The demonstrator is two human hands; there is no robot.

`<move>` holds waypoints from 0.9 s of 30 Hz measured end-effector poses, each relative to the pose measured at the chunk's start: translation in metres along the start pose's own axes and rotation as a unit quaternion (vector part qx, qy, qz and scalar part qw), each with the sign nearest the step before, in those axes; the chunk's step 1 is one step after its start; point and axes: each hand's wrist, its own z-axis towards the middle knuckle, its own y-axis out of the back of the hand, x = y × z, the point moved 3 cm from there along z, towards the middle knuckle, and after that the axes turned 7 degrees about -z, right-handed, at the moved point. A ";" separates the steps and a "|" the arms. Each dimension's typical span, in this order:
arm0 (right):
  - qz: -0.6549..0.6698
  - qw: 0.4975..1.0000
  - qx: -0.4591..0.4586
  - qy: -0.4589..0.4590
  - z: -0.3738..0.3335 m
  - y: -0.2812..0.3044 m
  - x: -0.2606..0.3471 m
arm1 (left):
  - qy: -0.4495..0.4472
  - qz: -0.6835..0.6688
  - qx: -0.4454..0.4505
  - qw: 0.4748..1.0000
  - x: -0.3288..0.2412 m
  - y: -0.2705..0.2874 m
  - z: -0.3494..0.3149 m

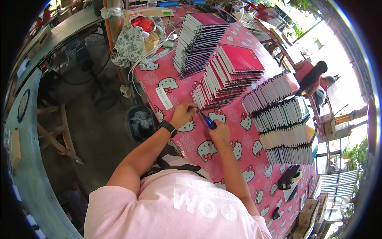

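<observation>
A slanted stack of pink spiral notebooks (229, 69) lies on the table in front of me, coil edges toward me. At its near left corner my left hand (184, 114) is closed in a pinch on a spiral notebook's coil end. My right hand (220, 133) is wrapped round blue-handled pliers (209, 122), whose dark jaws point at that same corner, close to the left fingertips. Whether the jaws grip the wire is too small to tell.
Another notebook stack (201, 42) stands farther back, and several rows (284, 127) stand to the right. A patterned cloth bag (131, 44) lies at the far left, a white label strip (164, 98) nearer. A tape dispenser (290, 178) sits right; a black stool (141, 122) stands left of the pink-covered table (191, 139).
</observation>
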 end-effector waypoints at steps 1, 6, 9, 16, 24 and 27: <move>0.005 1.000 -0.012 0.000 -0.001 -0.001 -0.001 | 0.022 -0.026 -0.007 0.999 0.002 0.002 0.001; -0.026 0.987 -0.150 0.045 -0.005 -0.007 -0.009 | 0.007 0.003 -0.003 1.000 -0.004 -0.005 -0.004; -0.041 0.985 -0.160 0.054 0.000 -0.007 -0.005 | -0.048 0.084 -0.007 0.995 -0.014 -0.006 -0.005; -0.035 0.999 -0.027 0.019 0.000 -0.003 0.000 | -0.037 0.031 -0.023 0.999 -0.007 -0.001 -0.004; -0.098 0.987 -0.117 0.046 0.005 -0.005 0.002 | -0.064 0.075 -0.031 0.995 0.002 -0.002 -0.001; -0.102 0.987 -0.119 0.036 0.011 -0.008 0.007 | -0.087 0.116 -0.038 0.989 0.001 -0.002 0.000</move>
